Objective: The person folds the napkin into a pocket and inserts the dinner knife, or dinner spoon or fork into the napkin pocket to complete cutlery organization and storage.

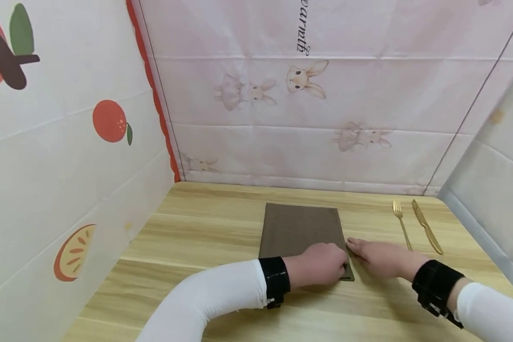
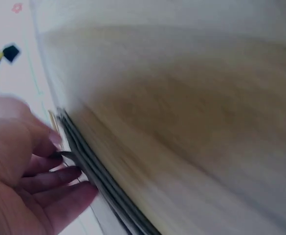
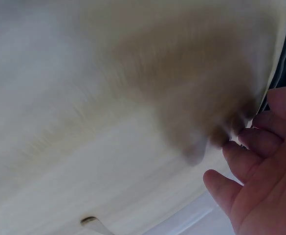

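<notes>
Folded brown cloth (image 1: 299, 228) is lying flat on the wooden desk (image 1: 213, 213), its top side just short of the far edge, roughly midway between the left and right edges. I'm watching this from way off through 3 cameras, so bear with me.

The left hand (image 1: 318, 263) is over the cloth's near right corner. On that wrist feed I can see thumb and fingertips pinching the cloth's edge, with a few stacked layers showing side-on. The right hand (image 1: 380, 258) is just beside the cloth's right side, palm down, fingers fairly straight and a little apart, nothing in them. Can't tell from my end whether those fingertips actually touch the fabric.

Over by the far right corner I've got a gold fork (image 1: 401, 222) and a gold knife (image 1: 425, 225), side by side but apart, with the knife nearer the right edge. Both wrists wear a black strap (image 1: 275, 280), plus white sleeves (image 1: 222, 289). Past the far edge there's a pink bunny-print sheet (image 1: 282, 154), and a fruit-print sheet (image 1: 107, 180) runs along the left edge.
</notes>
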The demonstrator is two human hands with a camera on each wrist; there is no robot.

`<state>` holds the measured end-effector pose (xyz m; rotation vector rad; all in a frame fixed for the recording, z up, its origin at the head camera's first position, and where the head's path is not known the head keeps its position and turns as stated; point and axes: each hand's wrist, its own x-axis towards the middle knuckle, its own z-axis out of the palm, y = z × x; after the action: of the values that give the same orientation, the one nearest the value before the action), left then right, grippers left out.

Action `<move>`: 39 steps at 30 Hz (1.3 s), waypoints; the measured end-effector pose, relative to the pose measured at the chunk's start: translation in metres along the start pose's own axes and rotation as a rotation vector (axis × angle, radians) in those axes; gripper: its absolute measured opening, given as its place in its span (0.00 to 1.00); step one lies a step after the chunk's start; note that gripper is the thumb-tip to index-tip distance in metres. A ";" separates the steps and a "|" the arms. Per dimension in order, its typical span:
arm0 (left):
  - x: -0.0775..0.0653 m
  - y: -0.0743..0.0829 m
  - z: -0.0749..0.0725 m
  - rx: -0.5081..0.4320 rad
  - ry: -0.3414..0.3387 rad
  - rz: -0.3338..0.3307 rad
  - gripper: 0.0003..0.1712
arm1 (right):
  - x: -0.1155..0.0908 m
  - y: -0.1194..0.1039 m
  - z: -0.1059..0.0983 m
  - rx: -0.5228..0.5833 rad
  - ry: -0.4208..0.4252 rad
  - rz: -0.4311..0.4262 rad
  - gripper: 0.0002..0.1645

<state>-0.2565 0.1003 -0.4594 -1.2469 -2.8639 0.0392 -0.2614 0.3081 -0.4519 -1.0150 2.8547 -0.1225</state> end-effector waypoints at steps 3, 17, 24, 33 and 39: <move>-0.004 -0.013 -0.001 -0.193 0.038 -0.009 0.11 | -0.010 -0.014 0.001 -0.031 0.018 -0.044 0.28; -0.003 -0.019 -0.001 -0.332 0.048 -0.033 0.13 | -0.047 -0.056 0.017 -0.260 0.075 -0.242 0.31; -0.004 -0.022 -0.004 -0.323 0.039 -0.030 0.13 | -0.048 -0.058 0.017 -0.092 -0.003 -0.199 0.35; -0.005 -0.022 -0.008 -0.315 0.032 -0.035 0.14 | -0.044 -0.055 0.016 0.020 0.012 -0.138 0.35; -0.003 -0.018 -0.008 -0.305 0.012 -0.044 0.14 | -0.046 -0.056 0.020 0.036 0.007 -0.105 0.37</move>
<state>-0.2673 0.0856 -0.4510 -1.2160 -2.9669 -0.4189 -0.1880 0.2928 -0.4617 -1.1591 2.7943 -0.1865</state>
